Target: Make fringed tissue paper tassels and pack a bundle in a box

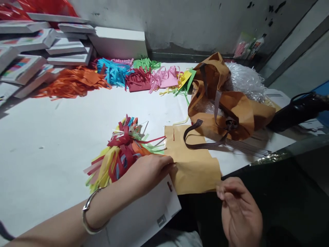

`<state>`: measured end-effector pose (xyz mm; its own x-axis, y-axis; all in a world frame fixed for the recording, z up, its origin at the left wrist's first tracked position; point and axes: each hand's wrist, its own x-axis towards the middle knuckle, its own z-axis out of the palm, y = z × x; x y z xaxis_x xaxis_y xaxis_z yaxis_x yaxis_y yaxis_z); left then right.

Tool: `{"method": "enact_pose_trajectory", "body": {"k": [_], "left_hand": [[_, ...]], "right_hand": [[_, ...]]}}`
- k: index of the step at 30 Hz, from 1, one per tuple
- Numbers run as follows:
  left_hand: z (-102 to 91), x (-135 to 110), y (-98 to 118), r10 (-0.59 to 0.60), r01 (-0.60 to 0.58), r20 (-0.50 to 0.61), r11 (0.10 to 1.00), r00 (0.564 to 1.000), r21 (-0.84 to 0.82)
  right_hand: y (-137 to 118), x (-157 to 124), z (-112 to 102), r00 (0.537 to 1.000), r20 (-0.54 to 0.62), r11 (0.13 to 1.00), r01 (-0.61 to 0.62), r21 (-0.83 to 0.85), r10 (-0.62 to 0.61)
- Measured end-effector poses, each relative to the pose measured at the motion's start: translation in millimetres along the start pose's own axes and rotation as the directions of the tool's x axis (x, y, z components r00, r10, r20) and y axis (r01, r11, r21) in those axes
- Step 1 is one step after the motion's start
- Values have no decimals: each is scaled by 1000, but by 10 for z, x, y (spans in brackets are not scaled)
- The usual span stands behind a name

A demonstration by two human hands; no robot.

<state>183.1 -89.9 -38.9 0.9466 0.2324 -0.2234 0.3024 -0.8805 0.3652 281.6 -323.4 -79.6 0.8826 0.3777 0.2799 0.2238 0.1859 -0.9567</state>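
The person's left hand reaches in from the near left, a silver bracelet on the wrist, and its curled fingers meet at the left edge of a tan paper sheet. That grip looks closed, with the edge of the sheet pinched between thumb and fingers, so most of the paper extends to the right of the fingertips.

The right hand is at the near right, thumb and fingers drawn close together by the sheet's near right corner. Its fingertips are blurred, and it cannot be told whether they have hold of the paper. The sheet thus spans the gap between the two hands, overhanging the near edge of the white tabletop.

A second tan piece, or a farther part of the same sheet, lies just beyond and bears a red mark; a dark strap of the brown bag crosses it. A white card sits under the left wrist and forearm. Just left of the left hand's fingers lies a multicoloured bundle of paper strips. Orange strips lie farther off, near the stacked white boxes.
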Motion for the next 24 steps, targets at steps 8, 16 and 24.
{"method": "enact_pose_trajectory", "body": {"k": [8, 16, 24], "left_hand": [[-197, -346, -38, -33, 16, -176, 995, 984, -98], [-615, -949, -251, -41, -146, -434, 910, 900, -389], [-861, -1433, -463, -219, -101, -636, 899, 740, -426]], "right_hand": [[-209, 30, 222, 883, 236, 778, -469, 418, 405], [-320, -22, 607, 899, 308, 830, -416, 373, 312], [-670, 233, 1017, 937, 349, 979, -43, 199, -30]]}}
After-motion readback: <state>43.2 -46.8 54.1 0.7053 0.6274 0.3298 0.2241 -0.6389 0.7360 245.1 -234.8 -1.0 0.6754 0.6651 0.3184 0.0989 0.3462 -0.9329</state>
